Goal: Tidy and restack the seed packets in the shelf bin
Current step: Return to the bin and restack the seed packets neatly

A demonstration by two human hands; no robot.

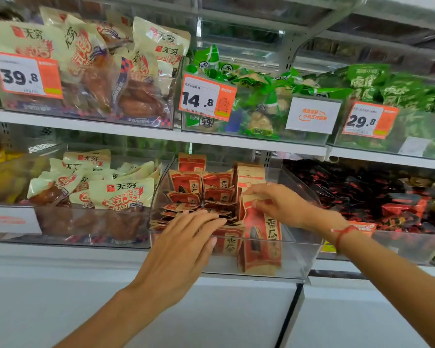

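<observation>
Hands come first, both reaching into the clear shelf bin (299, 257) on the lower shelf. The left hand (183, 244) lies flat over the front wall, fingers straight and close together, tips touching the messy flat seed packets (199, 197). The right hand (276, 202) pinches the top edge of an upright packet (261, 237) at the front right, fingers curled on it. These paper packets look light, thin and bendy, so holding the top edge seems best. Farther back, more packets stand in rows.
</observation>
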